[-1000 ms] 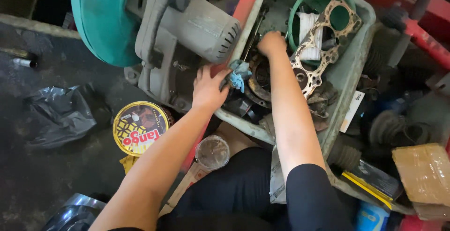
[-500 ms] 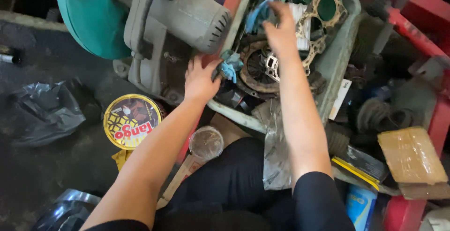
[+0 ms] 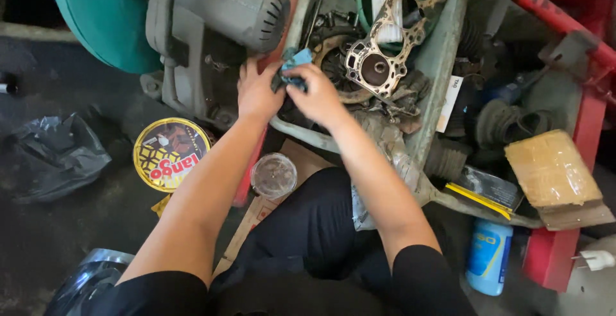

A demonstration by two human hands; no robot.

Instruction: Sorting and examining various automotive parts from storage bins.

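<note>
Both bare forearms extend forward and converge, with the left hand and the right hand meeting just beside each other, knuckles up, fingers curled inward toward one another in a closed pinching pose, wrists nearly straight and elbows bent apart.

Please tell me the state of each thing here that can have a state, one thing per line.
left hand: gripping the blue cloth
right hand: gripping the blue cloth
blue cloth: crumpled, held between both hands
round yellow tin: closed, flat on floor
black plastic bag: crumpled
green tub: full of metal parts
</note>
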